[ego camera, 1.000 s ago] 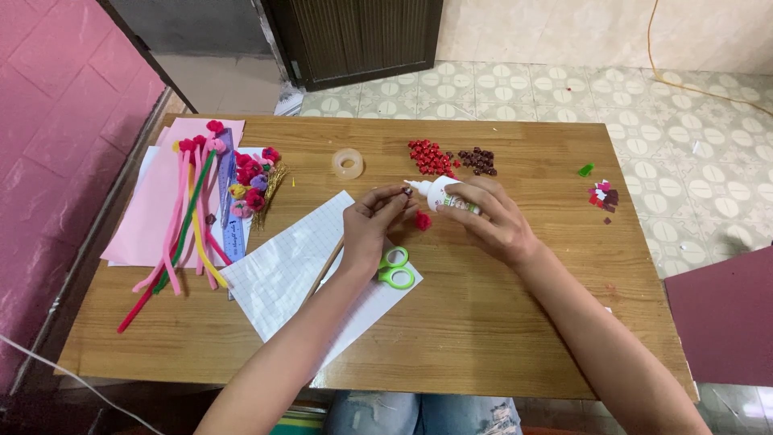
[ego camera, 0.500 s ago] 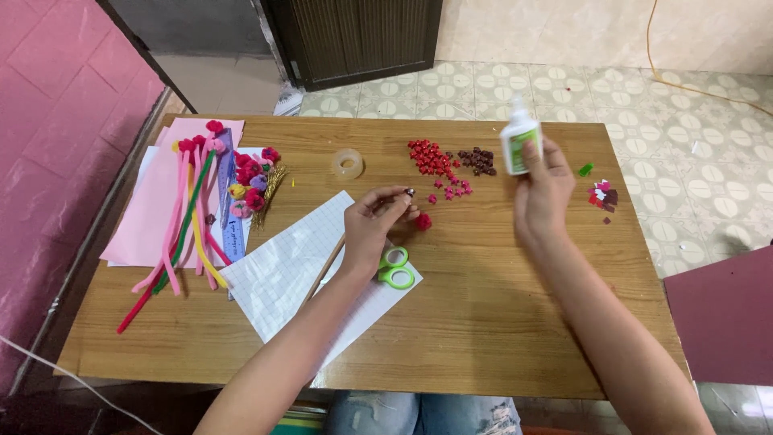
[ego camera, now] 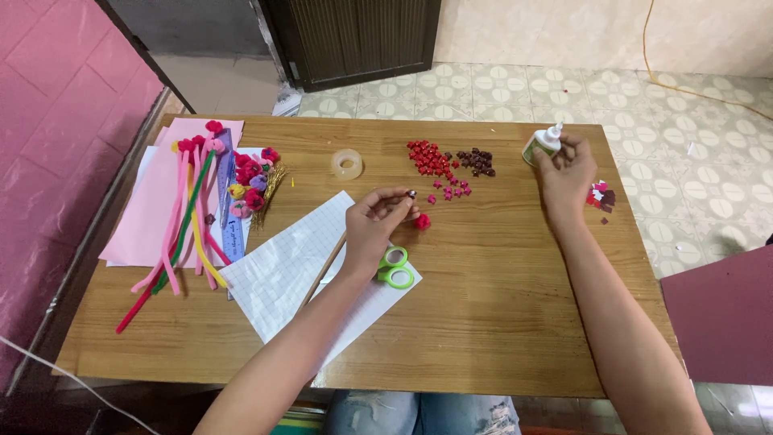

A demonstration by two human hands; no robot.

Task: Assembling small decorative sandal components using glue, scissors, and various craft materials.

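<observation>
My left hand [ego camera: 377, 222] is over the middle of the wooden table [ego camera: 499, 322], pinching a thin wooden stick [ego camera: 324, 271] whose tip carries a small dark piece near my fingertips. A small red paper flower [ego camera: 422, 221] lies just right of that hand. My right hand [ego camera: 566, 173] is at the far right of the table, gripping a small white glue bottle [ego camera: 542, 144] with a green label, tilted and low over the tabletop. Between the hands lie a pile of small red pieces [ego camera: 431, 159] and a pile of dark brown pieces [ego camera: 477, 161].
Green-handled scissors [ego camera: 395, 267] rest on a white gridded sheet [ego camera: 298, 270]. A tape roll [ego camera: 347, 164] sits mid-table. Pink paper [ego camera: 153, 209], coloured pipe cleaners [ego camera: 187, 217], a ruler [ego camera: 230, 217] and pom-poms [ego camera: 251, 179] lie left. More red scraps [ego camera: 600, 196] lie right. A maroon board [ego camera: 721, 310] stands off-table.
My right hand lifted the glue bottle away from my left hand, carried it to the right and lowered it toward the table's far right. My left hand stayed with the stick.
</observation>
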